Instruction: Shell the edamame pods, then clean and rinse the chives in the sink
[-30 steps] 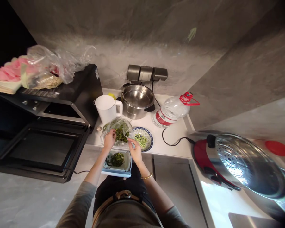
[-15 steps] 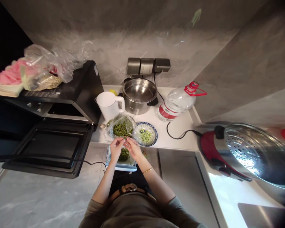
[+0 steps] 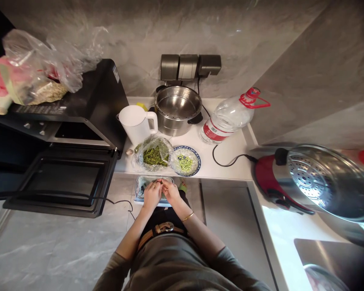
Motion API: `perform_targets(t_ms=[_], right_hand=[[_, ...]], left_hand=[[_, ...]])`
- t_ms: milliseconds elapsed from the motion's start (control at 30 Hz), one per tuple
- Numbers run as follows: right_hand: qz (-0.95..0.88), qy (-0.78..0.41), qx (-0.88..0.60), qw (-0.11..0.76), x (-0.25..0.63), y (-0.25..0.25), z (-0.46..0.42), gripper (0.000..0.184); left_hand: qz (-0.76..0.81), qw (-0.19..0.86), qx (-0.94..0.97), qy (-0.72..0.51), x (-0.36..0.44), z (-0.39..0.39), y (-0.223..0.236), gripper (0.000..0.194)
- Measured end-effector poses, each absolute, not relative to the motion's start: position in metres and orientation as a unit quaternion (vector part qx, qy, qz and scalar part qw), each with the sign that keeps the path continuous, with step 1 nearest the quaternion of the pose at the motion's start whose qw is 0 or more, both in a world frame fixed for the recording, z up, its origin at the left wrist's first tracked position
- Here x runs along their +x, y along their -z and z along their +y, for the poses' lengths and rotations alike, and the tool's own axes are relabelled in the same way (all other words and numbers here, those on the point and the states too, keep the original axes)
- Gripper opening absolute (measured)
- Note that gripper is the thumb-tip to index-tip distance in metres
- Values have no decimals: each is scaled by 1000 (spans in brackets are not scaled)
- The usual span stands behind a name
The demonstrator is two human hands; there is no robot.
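Note:
My left hand (image 3: 152, 195) and my right hand (image 3: 170, 191) meet at the fingertips, just in front of the counter edge. Both are closed, pinching a small edamame pod that their fingers mostly hide. Beneath them is a light-blue lined bin (image 3: 138, 199), its contents largely covered by my hands. On the counter just beyond, a clear plastic bag (image 3: 136, 162) lies open around a heap of green edamame pods (image 3: 154, 156). To its right, shelled beans (image 3: 186, 163) lie on a blue-and-white patterned plate (image 3: 196, 166).
Behind the bag stand a white jug (image 3: 133, 124) and a steel pot (image 3: 175, 126). A large water bottle (image 3: 226, 123) leans at the right, near a red electric steamer (image 3: 265, 178). The black oven's door (image 3: 69, 182) hangs open at the left, with a cord (image 3: 121, 201) trailing beside it.
Both hands have drawn back from the bag's front edge and lowered over the bin, still together. The camera view has tilted down slightly.

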State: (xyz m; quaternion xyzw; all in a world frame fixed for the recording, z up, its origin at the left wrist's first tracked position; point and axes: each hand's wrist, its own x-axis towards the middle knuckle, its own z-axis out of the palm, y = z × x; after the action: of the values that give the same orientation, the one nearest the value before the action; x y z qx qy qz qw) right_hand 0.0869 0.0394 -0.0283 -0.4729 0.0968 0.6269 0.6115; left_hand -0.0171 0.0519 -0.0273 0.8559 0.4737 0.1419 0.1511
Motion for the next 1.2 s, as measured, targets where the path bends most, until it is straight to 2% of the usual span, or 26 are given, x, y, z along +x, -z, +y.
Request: perform_targets(t_ms=[133,300,400,533,700,933,1067,1200], right_hand=[[121,-619,-457,627,76,34,34,11],[100,-632,-420,644,73,34,27,21],[77,-643,-404,646,73,33,24,26],[59,-644,-403,647,73,32,25,26],[52,-659,-423,620,77,34,27,23],[85,-673,-429,596,78,42,21,27],[84,-682,-436,581,79,43,18,28],[65,-681,-432,588,78,39,16,28]], left_hand=[[510,206,816,-179,-15,46,35,28],[536,370,715,-254,-14,45,35,36],[561,425,652,-282,-13,45,32,40],[568,396,672,-264,-16,47,32,45],[511,321,763,-229,-22,47,36,40],[488,261,813,-180,-25,43,47,37],[491,278,807,-175,-26,39,46,38],[519,351,752,-204,-26,37,42,40]])
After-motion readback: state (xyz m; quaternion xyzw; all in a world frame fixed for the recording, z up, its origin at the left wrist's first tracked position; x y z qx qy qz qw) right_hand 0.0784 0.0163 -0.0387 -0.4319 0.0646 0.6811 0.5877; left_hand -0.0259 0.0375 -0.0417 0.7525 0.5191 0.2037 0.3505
